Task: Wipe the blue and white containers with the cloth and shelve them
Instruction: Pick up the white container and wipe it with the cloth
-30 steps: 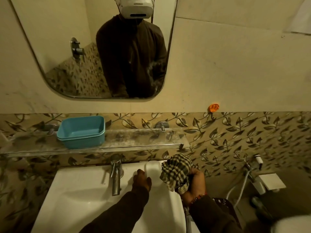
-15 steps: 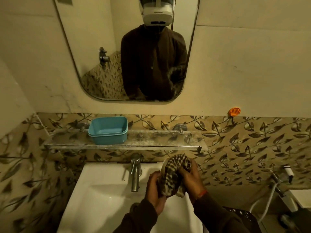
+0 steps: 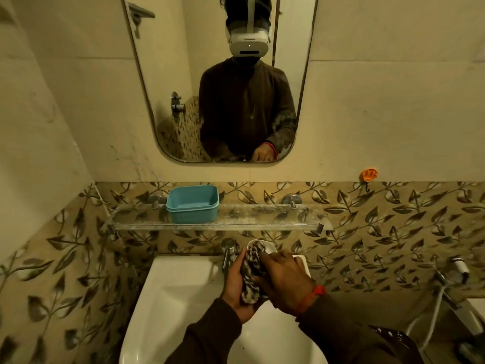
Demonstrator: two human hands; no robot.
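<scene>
The blue container [image 3: 193,204] stands open-topped on the left half of the glass shelf [image 3: 262,222]. Over the sink's back right corner, my left hand [image 3: 235,287] cups the white container [image 3: 266,246] from the left; only its upper rim shows. My right hand [image 3: 284,281] presses the checked cloth [image 3: 251,274] into and against that container. The cloth covers most of the white container's body.
A chrome tap [image 3: 227,252] rises just left of my hands above the white sink [image 3: 178,298]. A mirror [image 3: 168,74] hangs over the shelf. An orange hook [image 3: 368,174] is on the wall at right, and a hand sprayer with hose [image 3: 460,269] at far right.
My left hand took hold of the white container that rested on the sink edge, and my right hand brought the cloth onto it. The view tilted upward and shifted left.
</scene>
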